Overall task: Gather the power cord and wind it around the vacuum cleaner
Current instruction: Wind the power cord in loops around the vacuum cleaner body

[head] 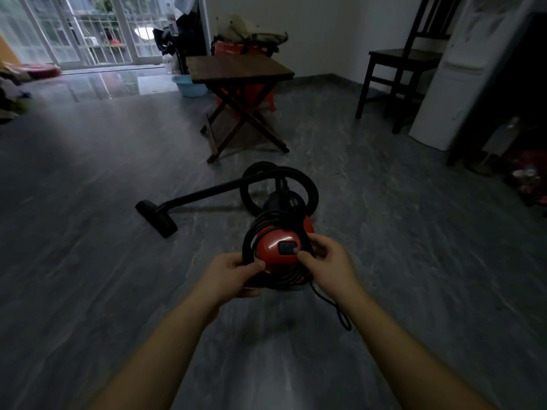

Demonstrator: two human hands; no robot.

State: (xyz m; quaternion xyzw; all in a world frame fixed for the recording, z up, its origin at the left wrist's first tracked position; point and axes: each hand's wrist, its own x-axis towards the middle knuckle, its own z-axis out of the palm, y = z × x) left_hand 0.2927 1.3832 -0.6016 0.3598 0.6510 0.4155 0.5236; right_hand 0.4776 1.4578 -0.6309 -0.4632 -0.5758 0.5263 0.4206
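Note:
A small red vacuum cleaner [273, 247] sits on the grey floor in front of me, its dark switch facing up. The black power cord [248, 242] lies in several loops around its body, and a short loose end [340, 313] trails on the floor to the right. My left hand [236, 276] grips the coils at the vacuum's left side. My right hand [324, 260] pinches the cord at the right side, thumb near the switch. A black hose [307, 184] curls behind the vacuum, and its tube runs left to a floor nozzle [158, 216].
A folding wooden table [239, 72] stands beyond the vacuum, with a blue basin [189, 84] behind it. A dark chair [399, 63] and a white appliance [461, 78] are at the right. Glass doors [88, 31] are at the far left.

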